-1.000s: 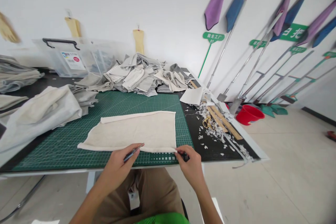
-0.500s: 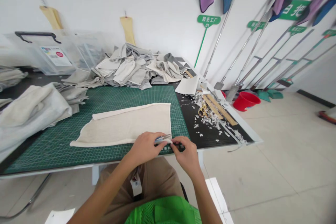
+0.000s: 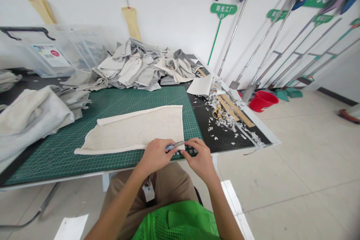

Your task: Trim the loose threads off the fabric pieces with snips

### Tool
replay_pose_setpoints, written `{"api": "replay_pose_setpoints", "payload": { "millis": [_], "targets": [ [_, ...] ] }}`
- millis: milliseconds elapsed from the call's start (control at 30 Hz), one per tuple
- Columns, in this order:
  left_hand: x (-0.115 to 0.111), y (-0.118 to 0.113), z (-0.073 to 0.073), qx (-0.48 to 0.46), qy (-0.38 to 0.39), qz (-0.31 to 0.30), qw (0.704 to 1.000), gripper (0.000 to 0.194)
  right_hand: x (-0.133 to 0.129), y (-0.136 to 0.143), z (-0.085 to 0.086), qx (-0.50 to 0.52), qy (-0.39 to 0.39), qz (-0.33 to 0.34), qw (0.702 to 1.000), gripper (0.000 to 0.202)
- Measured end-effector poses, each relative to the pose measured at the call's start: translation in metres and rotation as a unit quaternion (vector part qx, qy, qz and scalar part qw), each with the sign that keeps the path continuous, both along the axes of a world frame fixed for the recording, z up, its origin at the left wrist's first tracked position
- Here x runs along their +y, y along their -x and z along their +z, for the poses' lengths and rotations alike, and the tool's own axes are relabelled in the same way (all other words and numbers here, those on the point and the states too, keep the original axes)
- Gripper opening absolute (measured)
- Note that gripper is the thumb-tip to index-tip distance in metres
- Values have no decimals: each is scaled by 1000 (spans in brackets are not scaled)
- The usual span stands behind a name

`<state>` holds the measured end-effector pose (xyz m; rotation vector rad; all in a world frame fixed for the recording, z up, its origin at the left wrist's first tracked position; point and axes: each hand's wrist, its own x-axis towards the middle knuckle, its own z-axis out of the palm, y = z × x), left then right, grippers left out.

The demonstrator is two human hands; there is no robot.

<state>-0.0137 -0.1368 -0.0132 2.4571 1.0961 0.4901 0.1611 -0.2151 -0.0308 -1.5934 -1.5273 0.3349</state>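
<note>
A cream-coloured piece of cloth (image 3: 135,129) with rolled edges lies spread on a green cutting mat (image 3: 118,97). At its near right corner my left hand (image 3: 157,154) is closed around small thread snips (image 3: 174,145) with a blue handle, the metal tips pointing right. My right hand (image 3: 200,157) pinches at that same corner with thumb and forefinger, close to the tips of the snips. The fingers hide part of the corner.
A heap of grey and cream cloths (image 3: 137,65) stands behind the mat, another bundle (image 3: 33,120) at left. Gold-handled scissors (image 3: 217,112), wooden rulers (image 3: 237,110) and white scraps lie at right. A clear plastic box (image 3: 56,50) stands by the wall; a red bucket (image 3: 263,101) is on the floor.
The snips now lie across the cloth's corner with their tips closer to my right fingers. The corner looks flatter than before. The whole view has shifted slightly.
</note>
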Motion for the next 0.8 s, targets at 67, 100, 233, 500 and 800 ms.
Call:
{"api": "replay_pose_setpoints", "payload": {
  "millis": [67,100,233,500,800],
  "targets": [
    [-1,1,-3,-20,-2,-3,1000,23,0,1,0,-8,3,5,1000,17],
    [-2,2,-5,-35,-1,-4,999,22,0,1,-1,-9,3,6,1000,16],
    [-6,5,-15,-113,15,-11,993,12,1,2,-2,-10,0,3,1000,11],
    [-10,8,-25,-215,-2,2,977,10,3,5,2,30,-11,19,999,10],
    [-11,9,-20,-241,17,23,970,6,4,15,3,142,-34,64,987,13]
  ]
}}
